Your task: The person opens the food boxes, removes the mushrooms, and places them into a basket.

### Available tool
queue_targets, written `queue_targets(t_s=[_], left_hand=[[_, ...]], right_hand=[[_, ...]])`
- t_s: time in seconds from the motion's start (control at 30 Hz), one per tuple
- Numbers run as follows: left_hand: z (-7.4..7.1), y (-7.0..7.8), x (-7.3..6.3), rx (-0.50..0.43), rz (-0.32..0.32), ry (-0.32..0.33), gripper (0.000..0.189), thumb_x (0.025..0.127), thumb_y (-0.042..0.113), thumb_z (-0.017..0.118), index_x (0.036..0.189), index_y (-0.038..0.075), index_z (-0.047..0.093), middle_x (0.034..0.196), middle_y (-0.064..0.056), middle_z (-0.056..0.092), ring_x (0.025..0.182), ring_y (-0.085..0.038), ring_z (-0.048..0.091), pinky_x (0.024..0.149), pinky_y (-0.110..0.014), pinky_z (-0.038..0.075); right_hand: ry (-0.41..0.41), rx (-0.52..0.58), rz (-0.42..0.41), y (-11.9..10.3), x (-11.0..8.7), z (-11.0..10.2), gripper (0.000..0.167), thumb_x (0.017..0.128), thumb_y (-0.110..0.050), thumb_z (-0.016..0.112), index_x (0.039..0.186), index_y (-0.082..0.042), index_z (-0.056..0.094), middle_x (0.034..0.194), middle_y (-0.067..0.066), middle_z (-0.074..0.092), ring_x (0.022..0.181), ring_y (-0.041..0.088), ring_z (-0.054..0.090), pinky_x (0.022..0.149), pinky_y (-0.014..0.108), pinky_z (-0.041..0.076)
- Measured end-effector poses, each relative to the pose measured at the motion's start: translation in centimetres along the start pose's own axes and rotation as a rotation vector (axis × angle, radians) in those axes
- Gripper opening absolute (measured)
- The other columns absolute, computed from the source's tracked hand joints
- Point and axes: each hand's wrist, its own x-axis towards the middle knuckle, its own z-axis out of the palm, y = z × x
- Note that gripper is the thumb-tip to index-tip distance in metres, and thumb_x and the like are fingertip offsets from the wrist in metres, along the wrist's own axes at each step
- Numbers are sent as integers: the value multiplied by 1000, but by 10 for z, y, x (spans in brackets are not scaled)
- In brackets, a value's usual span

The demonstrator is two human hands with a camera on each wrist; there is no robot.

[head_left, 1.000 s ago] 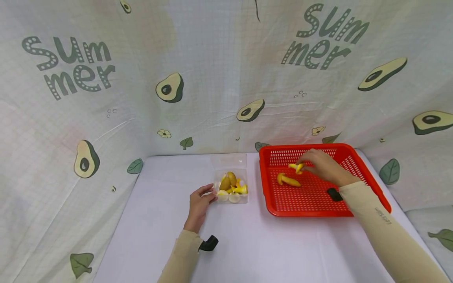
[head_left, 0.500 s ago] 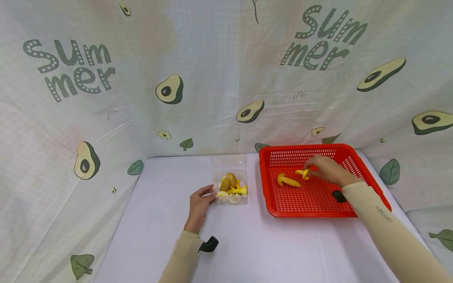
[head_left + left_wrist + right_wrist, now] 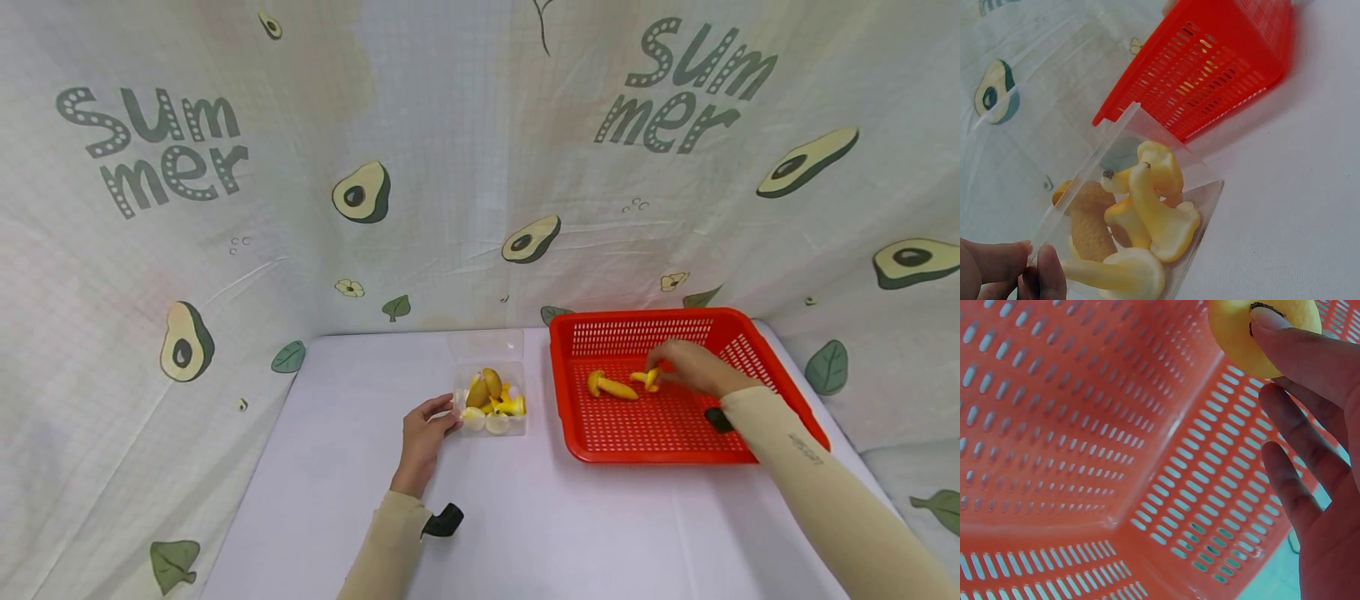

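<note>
My left hand (image 3: pixel 422 446) pinches the left wall of a clear plastic box (image 3: pixel 516 427) between thumb and fingers. Several mushrooms lie in the box; in the left wrist view a yellow mushroom (image 3: pixel 1166 219) and a brown one (image 3: pixel 1091 219) show among them. Over on the right, my right hand (image 3: pixel 693 367) is inside the red basket (image 3: pixel 622 455) and holds a yellow mushroom (image 3: pixel 647 378). Seen from the right wrist, the thumb rests on that mushroom (image 3: pixel 1241 337) while two fingers stand apart from it. A brown-yellow mushroom (image 3: pixel 613 387) lies on the basket floor, left of the held one.
The box's clear lid (image 3: pixel 487 342) stands open at the back. White cloth (image 3: pixel 525 517) covers the table. A printed curtain (image 3: pixel 442 167) rises behind the table and along both sides. The basket's raised rim (image 3: pixel 557 375) stands between the box and the right hand.
My right hand has moved rightward and then lower in the basket with the yellow mushroom, which now sits near the floor. My left hand keeps its place at the box.
</note>
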Motion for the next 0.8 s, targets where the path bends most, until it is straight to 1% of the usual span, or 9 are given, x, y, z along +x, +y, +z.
queue_targets(t_s=[0.1,0.23,0.53,0.67,0.8], left_hand=[[0,-1,-1,5,3,-3,41,94,-13,68,135,-15,62,112,-17,62,85,-13,67,75,-23,65],[0,0,-1,6,2,-2,41,94,-13,68,135,-15,63,112,-18,62,85,-13,67,75,-22,65],[-1,1,1,7,-1,-4,41,95,-11,68,135,-14,63,116,-21,62,84,-13,67,75,-23,65],[-1,1,0,15,-6,-5,41,95,-11,69,135,-13,63,116,-20,62,83,-13,67,75,-23,65],[-1,2,-1,11,-10,-4,41,95,-12,69,135,-13,63,116,-21,62,83,-13,67,75,-23,65]], right_hand=[[-26,1,15,3,2,3,13,86,-2,85,96,-8,80,94,-1,76,86,18,68,85,47,65],[-30,-2,33,6,3,6,14,86,-1,85,96,-9,79,95,0,76,86,18,68,85,46,65],[-40,7,33,5,1,4,16,86,0,84,98,-9,79,96,0,76,88,20,68,89,49,64],[-45,15,40,1,0,2,18,85,0,85,100,-9,79,98,0,76,92,23,68,91,52,63],[-35,-2,23,-5,1,-2,23,84,0,86,106,-6,80,102,4,77,97,28,70,91,52,63]])
